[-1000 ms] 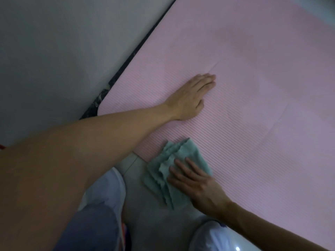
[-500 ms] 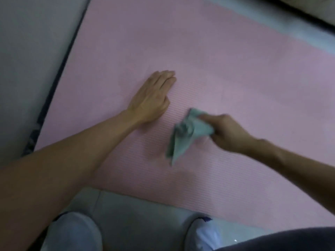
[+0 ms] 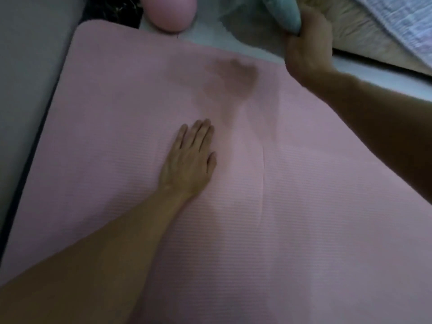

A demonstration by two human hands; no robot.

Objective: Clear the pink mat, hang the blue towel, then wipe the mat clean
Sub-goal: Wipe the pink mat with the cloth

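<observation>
**A:** Two hands are in view. Where does the left hand [image 3: 189,160] lie?

**B:** Flat on the pink mat [image 3: 117,136], near its middle. The palm is down, the fingers are straight and close together, and it grasps nothing.

**A:** And the right hand [image 3: 306,47]?

**B:** It is past the mat's far edge, at the upper right. Its fingers are curled round a teal cloth [image 3: 285,10], which is bunched up and runs out of the top of the view.

**A:** Is the cloth on the mat?

**B:** No, it is off the mat, above the pale floor [image 3: 233,40]. Whether it touches the floor I cannot tell.

**A:** How does the mat look?

**B:** It is ribbed and fills most of the view, with a rounded corner at the far left. A crease [image 3: 263,178] runs down it just right of the left hand. A dark patch [image 3: 233,76] sits near the far edge, between the two hands. It is blurred, so I cannot tell whether it is shadow or damp.

**A:** Anything around the mat?

**B:** A round pink thing [image 3: 171,14] lies just beyond the far edge. A striped pale fabric [image 3: 402,26] hangs over a beige surface [image 3: 350,43] in the top right corner. A grey surface [image 3: 23,66] runs along the mat's left side.
</observation>
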